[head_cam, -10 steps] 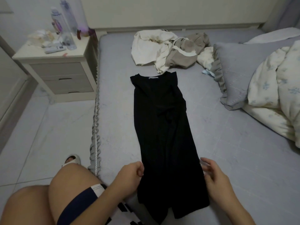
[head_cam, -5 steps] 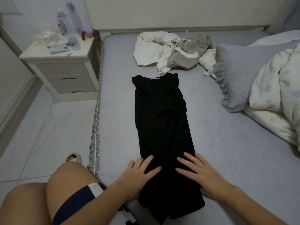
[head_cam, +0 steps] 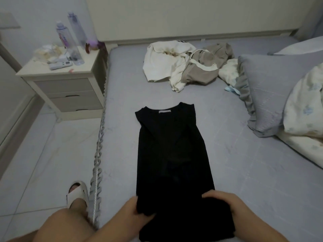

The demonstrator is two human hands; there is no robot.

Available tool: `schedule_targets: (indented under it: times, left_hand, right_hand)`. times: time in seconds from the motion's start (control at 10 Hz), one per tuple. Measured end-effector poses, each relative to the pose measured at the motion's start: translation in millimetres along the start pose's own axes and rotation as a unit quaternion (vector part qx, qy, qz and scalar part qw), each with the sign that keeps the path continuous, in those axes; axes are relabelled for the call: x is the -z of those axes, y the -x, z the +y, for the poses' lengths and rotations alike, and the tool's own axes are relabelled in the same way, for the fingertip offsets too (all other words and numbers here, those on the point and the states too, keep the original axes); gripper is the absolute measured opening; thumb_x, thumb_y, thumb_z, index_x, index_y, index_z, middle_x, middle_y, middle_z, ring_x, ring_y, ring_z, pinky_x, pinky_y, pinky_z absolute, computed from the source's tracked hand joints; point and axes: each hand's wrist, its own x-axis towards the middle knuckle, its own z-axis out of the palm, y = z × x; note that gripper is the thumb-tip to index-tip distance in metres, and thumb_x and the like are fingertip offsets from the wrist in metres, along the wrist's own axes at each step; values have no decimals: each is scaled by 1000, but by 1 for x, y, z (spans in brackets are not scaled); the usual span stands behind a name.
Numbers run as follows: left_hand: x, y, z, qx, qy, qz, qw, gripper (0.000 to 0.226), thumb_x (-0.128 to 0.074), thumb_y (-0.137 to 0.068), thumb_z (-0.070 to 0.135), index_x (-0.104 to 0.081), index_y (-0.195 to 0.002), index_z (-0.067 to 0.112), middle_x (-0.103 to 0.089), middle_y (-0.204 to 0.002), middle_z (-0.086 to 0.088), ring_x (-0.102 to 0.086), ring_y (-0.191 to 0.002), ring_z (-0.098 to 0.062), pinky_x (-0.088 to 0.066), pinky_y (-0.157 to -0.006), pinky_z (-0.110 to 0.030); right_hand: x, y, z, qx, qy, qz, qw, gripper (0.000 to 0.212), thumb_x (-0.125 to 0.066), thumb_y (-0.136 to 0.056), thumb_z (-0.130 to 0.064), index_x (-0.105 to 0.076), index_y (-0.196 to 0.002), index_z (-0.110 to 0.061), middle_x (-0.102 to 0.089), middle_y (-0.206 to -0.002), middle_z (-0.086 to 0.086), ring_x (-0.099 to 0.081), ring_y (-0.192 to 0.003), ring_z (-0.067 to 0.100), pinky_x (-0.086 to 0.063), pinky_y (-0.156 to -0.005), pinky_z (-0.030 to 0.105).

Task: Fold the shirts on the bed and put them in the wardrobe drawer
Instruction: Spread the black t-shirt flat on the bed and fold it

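Observation:
A black dress [head_cam: 172, 151] lies lengthwise on the grey bed [head_cam: 244, 172], neckline at the far end, sides folded inward into a narrow strip. My left hand [head_cam: 134, 215] grips its lower left edge, fingers tucked under the fabric. My right hand [head_cam: 225, 203] curls over the lower right edge and holds the cloth there. The hem end lies between my forearms, near the bed's front.
A heap of cream and tan clothes [head_cam: 185, 63] lies at the far end of the bed. A grey pillow [head_cam: 272, 91] and a floral duvet [head_cam: 307, 109] fill the right side. A white nightstand [head_cam: 63, 84] with bottles stands left; my sandalled foot [head_cam: 76, 193] is on the tiled floor.
Half a second ago both hands lay flat on the dress, fingers spread. They have since slid toward me and outward and now grip its lower edges. The view has tilted slightly.

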Motion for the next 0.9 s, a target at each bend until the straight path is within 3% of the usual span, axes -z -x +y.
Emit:
schedule_targets:
  times: [0.1, 0.2, 0.3, 0.4, 0.5, 0.6, 0.7, 0.8, 0.9]
  left_hand:
    - [16, -56, -1, 320, -150, 186, 917, 21, -71, -79, 42, -77, -96, 31, -77, -98, 2, -72, -94, -8, -55, -76, -18]
    - [60, -121, -5, 328, -60, 273, 903, 34, -71, -79, 40, -71, -108, 24, -75, -109, 0, -71, -102, -19, -54, -86, -34]
    - [97, -192, -18, 369, -48, 310, 875, 31, -70, -87, 33, -67, -112, 15, -75, -106, -5, -72, -97, -22, -58, -81, -33]
    - [134, -214, -44, 430, -164, 334, 823, 46, -69, -88, 34, -60, -122, 5, -68, -114, -13, -67, -102, -30, -56, -90, -47]
    - [152, -211, -62, 435, -197, 366, 799, 54, -76, -81, 40, -56, -119, 7, -65, -115, -13, -66, -99, -32, -58, -82, -54]
    - [155, -205, -68, 379, -190, 349, 836, 79, -86, -58, 53, -48, -119, 20, -63, -109, 4, -66, -96, -14, -59, -76, -34]
    - [157, -209, -72, 323, -371, 304, 816, 62, -86, -66, 37, -41, -106, 22, -54, -89, 8, -58, -80, -9, -42, -60, -20]
    - [167, -215, -72, 247, -486, 345, 764, 57, -81, -70, 24, -38, -107, 24, -50, -105, 0, -55, -93, -20, -40, -71, -26]
    - [173, -215, -72, 243, -584, 262, 729, 59, -76, -76, 24, -49, -127, 27, -39, -136, -5, -40, -119, -23, -36, -96, -37]
  right_hand:
    - [28, -63, -14, -31, -60, 44, 997, 49, -54, -79, 17, -75, -96, -23, -75, -94, -5, -70, -92, 8, -53, -85, 26]
    - [63, -146, -27, -53, -138, 94, 985, 24, -60, -90, 5, -73, -97, -13, -75, -91, 4, -71, -84, 16, -55, -74, 29]
    - [90, -224, -30, -106, -195, 156, 962, 12, -64, -93, -13, -73, -97, -19, -77, -98, 2, -73, -91, 16, -57, -69, 20]
    - [92, -273, 1, -202, -101, 230, 947, 15, -68, -90, -27, -67, -103, -19, -72, -102, 2, -71, -89, 20, -57, -74, 29]
    - [75, -282, 32, -268, -3, 309, 913, 26, -66, -89, -35, -60, -109, -19, -65, -104, -1, -62, -88, 15, -50, -76, 32]
    - [65, -274, 42, -241, 33, 323, 915, 22, -62, -89, -46, -61, -97, -26, -65, -89, -9, -61, -78, 7, -45, -62, 26]
    - [66, -268, 43, -212, 71, 309, 924, 23, -61, -91, -41, -64, -83, -19, -67, -78, -3, -64, -73, 14, -48, -60, 28]
    - [71, -259, 45, -215, 50, 307, 926, 24, -62, -91, -38, -68, -86, -15, -71, -81, 1, -67, -75, 17, -53, -66, 33]
    - [73, -256, 46, -234, 23, 286, 929, 18, -64, -89, -42, -65, -91, -24, -69, -87, -7, -66, -80, 11, -48, -62, 28]
